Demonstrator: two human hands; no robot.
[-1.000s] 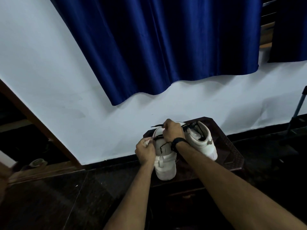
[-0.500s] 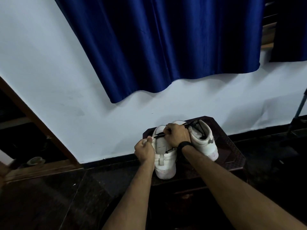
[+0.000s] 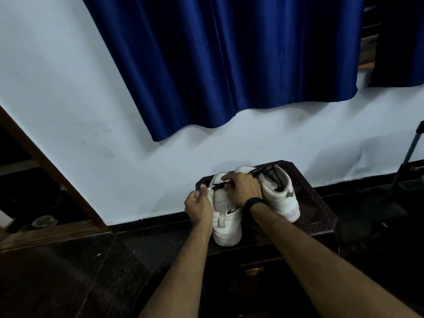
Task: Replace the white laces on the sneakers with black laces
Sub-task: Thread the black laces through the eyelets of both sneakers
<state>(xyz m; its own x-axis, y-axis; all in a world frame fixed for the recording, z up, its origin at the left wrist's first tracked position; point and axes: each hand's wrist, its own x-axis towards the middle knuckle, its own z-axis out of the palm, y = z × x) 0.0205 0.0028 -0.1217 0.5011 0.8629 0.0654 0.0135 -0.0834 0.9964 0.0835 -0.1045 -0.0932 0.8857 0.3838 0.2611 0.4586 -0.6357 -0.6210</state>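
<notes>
Threading the black lace lower on the near sneaker

Gripping the sneaker's (image 3: 226,216) side on the table (image 3: 321,203), the left hand (image 3: 198,206) steadies it. The right hand (image 3: 241,188), pinching the black lace (image 3: 219,185), has dropped from its raised pull a second ago; that pass looks nearly snug.

White sneakers, black laces, dark surroundings.
Both sneakers (image 3: 226,228) (image 3: 278,193) are white, their toes tinged pink; the laces (image 3: 219,185) are black. The stool (image 3: 321,210) is dark brown, textured; at 12 o'clock a deep blue curtain (image 3: 229,65) hangs on a pale wall (image 3: 68,111). The wristband (image 3: 253,201) is black.
</notes>
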